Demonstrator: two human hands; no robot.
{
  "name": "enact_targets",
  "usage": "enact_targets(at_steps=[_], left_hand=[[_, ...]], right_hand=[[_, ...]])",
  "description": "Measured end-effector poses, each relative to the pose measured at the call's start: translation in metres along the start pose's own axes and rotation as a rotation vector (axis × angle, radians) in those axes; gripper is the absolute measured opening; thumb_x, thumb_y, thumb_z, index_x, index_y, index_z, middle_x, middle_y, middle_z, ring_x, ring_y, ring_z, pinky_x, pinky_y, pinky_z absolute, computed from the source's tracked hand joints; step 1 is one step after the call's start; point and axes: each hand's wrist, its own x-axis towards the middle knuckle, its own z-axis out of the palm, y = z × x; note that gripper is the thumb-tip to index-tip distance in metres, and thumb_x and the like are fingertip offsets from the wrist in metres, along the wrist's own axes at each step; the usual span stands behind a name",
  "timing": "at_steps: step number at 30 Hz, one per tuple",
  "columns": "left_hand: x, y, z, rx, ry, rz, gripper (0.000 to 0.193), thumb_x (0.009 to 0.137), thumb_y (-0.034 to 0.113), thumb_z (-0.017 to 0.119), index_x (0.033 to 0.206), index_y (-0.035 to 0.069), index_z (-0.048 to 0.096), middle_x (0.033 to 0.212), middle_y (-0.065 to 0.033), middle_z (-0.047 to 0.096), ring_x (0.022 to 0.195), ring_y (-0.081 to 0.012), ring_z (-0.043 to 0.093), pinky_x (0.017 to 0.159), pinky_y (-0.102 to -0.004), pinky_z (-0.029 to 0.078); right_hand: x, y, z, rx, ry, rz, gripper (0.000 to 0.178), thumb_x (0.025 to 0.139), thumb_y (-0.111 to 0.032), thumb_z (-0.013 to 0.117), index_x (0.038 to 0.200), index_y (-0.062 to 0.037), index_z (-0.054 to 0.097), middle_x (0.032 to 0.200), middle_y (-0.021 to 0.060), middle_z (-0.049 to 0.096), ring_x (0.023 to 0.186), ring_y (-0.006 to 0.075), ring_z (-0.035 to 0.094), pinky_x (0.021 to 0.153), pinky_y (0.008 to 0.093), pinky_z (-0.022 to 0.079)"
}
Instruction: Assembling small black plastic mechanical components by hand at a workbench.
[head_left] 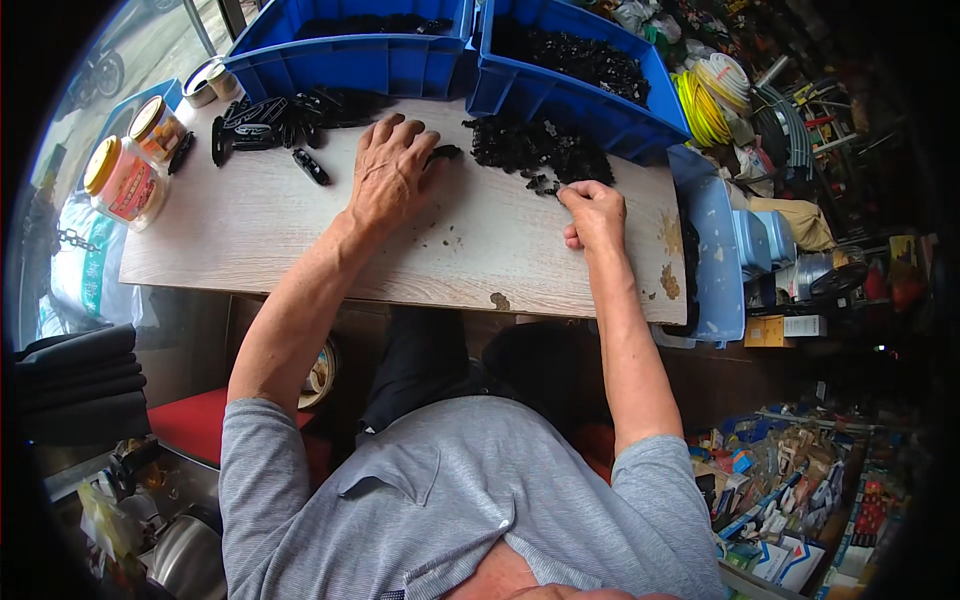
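My left hand (pixel 390 168) is palm down over the pale wooden table, its fingers bent. A dark plastic piece (pixel 443 153) sticks out between its thumb and index finger. At the near right edge of a heap of small black plastic parts (pixel 545 148), my right hand (pixel 598 212) is closed in a pinch. Its fingertips meet at a small black part (pixel 543 185), mostly hidden by them. Left of my left hand lies a single long black piece (pixel 311 167), and beyond it spreads a pile of similar long black pieces (pixel 265 122).
Two blue bins (pixel 350 62) (pixel 580 105) filled with black parts stand along the table's far edge. Lidded jars (pixel 125 182) are at the left end. A light blue tub (pixel 715 250) adjoins the right edge. Coiled yellow hose (pixel 703 110) and clutter lie beyond.
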Motion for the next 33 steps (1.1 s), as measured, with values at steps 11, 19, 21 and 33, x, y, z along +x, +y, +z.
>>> enact_targets(at_steps=[11, 19, 21, 33], left_hand=[[-0.024, 0.119, 0.005, -1.273, -0.212, -0.770, 0.031, 0.096, 0.019, 0.065, 0.118, -0.003, 0.064, 0.100, -0.0124, 0.072, 0.089, -0.0160, 0.067, 0.078, -0.0272, 0.054], [0.008, 0.136, 0.016, -1.619, -0.323, -1.017, 0.026, 0.096, 0.019, 0.061, 0.109, -0.003, 0.065, 0.086, -0.0073, 0.067, 0.070, -0.0135, 0.065, 0.058, -0.0274, 0.054], [0.005, 0.131, 0.018, -1.627, -0.329, -0.990, 0.026, 0.096, 0.018, 0.061, 0.110, -0.004, 0.064, 0.085, -0.0076, 0.067, 0.068, -0.0132, 0.063, 0.057, -0.0274, 0.054], [-0.019, 0.092, -0.004, -0.594, 0.042, -0.456, 0.036, 0.087, 0.018, 0.072, 0.117, 0.002, 0.060, 0.102, -0.0128, 0.066, 0.079, -0.0214, 0.063, 0.068, -0.0334, 0.052]], right_hand=[[-0.022, 0.018, -0.008, 0.480, -0.128, 0.085, 0.019, 0.086, -0.020, 0.071, 0.094, -0.0050, 0.063, 0.047, 0.0018, 0.047, 0.045, 0.0168, 0.058, 0.046, 0.0327, 0.054], [-0.045, 0.034, 0.009, 0.603, -0.185, -0.152, 0.009, 0.089, -0.015, 0.069, 0.089, -0.0067, 0.065, 0.077, 0.0003, 0.065, 0.045, 0.0031, 0.041, 0.042, 0.0199, 0.030], [-0.046, 0.032, 0.009, 0.595, -0.203, -0.162, 0.010, 0.089, -0.015, 0.070, 0.089, -0.0066, 0.065, 0.075, -0.0002, 0.065, 0.045, 0.0034, 0.041, 0.042, 0.0201, 0.031], [-0.046, 0.032, 0.009, 0.633, -0.385, -0.177, 0.017, 0.087, -0.020, 0.074, 0.093, -0.0074, 0.064, 0.051, -0.0006, 0.050, 0.041, 0.0107, 0.047, 0.044, 0.0250, 0.043]])
